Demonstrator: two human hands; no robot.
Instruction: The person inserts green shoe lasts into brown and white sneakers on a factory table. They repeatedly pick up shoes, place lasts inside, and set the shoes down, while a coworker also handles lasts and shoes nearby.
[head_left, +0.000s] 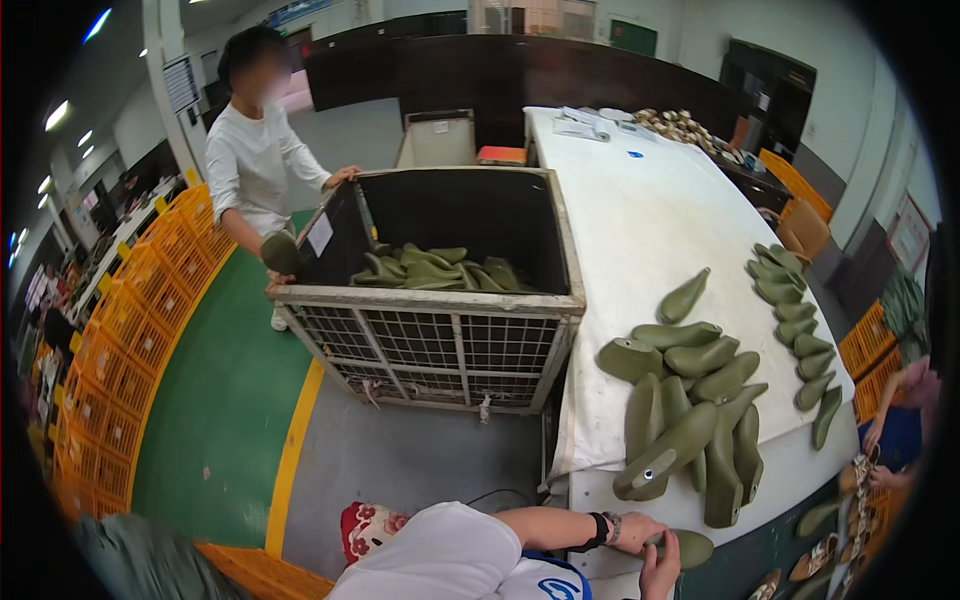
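An olive-green shoe last [694, 549] is held low over the near edge of the table [660, 235]. My left hand [637, 533], with a watch and a black band at its wrist, closes on its left end. My right hand [660, 573] grips the same end from below, its fingers partly hidden. Just beyond my hands lies a loose pile of green lasts [690, 400], some overlapping. Along the table's right side runs a row of more lasts [796, 325].
A wheeled mesh cart [430, 297] with green lasts inside stands left of the table. Beside it a person in white [252, 165] holds one last. Orange crates [120, 370] line the left. Sandals [813, 557] and another person's hands [880, 455] are at right.
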